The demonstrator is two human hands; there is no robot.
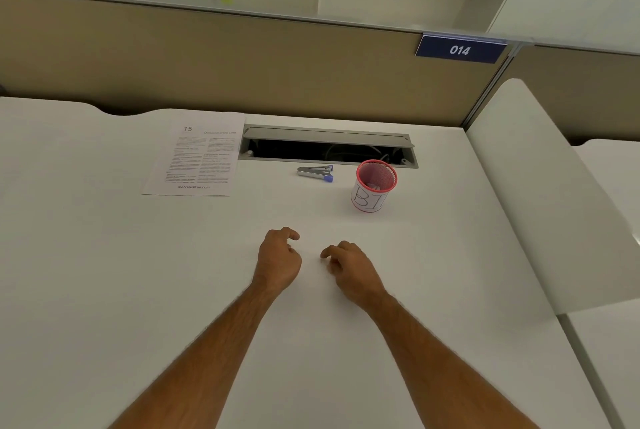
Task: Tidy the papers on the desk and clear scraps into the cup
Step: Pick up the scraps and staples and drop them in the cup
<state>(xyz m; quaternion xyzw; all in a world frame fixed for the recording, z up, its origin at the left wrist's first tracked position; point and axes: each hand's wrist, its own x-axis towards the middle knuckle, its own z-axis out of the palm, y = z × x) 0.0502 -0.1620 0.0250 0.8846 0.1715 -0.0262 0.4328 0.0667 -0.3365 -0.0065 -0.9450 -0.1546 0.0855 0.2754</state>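
A neat stack of printed papers point(197, 155) lies flat at the back left of the white desk point(104, 255). A red mesh cup point(374, 185), wrapped in a white label with hand-drawn letters, stands upright at the back right, with pale scraps inside. My left hand point(278, 259) and my right hand point(349, 267) rest on the desk in the middle, well in front of the cup. Both have loosely curled fingers and hold nothing. A small gap separates them.
A metal stapler with a blue tip point(316, 173) lies between the papers and the cup. Behind it an open cable tray point(327, 148) is cut into the desk. A beige partition point(242, 65) with a blue "014" sign point(460, 49) backs the desk; a white divider point(547, 193) bounds the right.
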